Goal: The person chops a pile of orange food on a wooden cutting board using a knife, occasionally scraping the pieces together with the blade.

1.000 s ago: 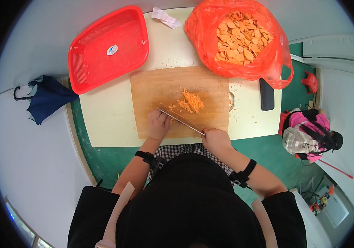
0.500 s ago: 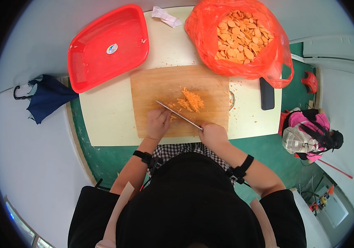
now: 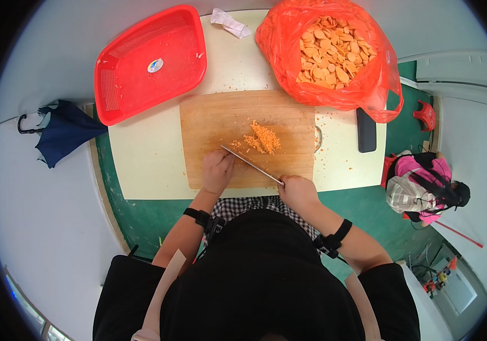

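Observation:
My right hand (image 3: 299, 192) is wrapped round the handle of a kitchen knife (image 3: 253, 165). The blade slants up and left across the wooden cutting board (image 3: 289, 108). Close to the blade's far end, my left hand (image 3: 218, 170) rests on the board with its fingers curled down. Whatever lies under those fingertips is hidden. Just beyond the blade sits a small heap of finely chopped orange pieces (image 3: 264, 138), which look like carrot. A few crumbs are scattered between the heap and my left hand.
A red plastic basket (image 3: 141, 96) stands at the back left. An open red bag (image 3: 277, 51) holds many orange slices (image 3: 334, 54). A phone (image 3: 367, 131) lies right of the board, crumpled paper (image 3: 231, 23) behind. Another person (image 3: 425, 182) is at the far right.
The knife and my right hand have shifted slightly right and toward my body. My left hand has stayed almost in place, and the chopped heap looks the same.

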